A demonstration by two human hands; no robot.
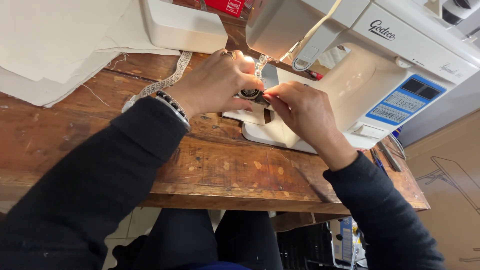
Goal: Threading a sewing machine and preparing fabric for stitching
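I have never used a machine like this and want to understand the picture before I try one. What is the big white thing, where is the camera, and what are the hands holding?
The camera sits on the person's head and looks down, so both black-sleeved arms reach away from you. The big white machine with a blue button panel is a sewing machine, standing on a worn brown wooden table. The left hand, with a beaded bracelet at the wrist, and the right hand meet just below the needle area. Together they pinch a small round metal part, probably a bobbin or its case; it is too small to tell. On the table's left lie sheets of cream cloth and a pale measuring tape.
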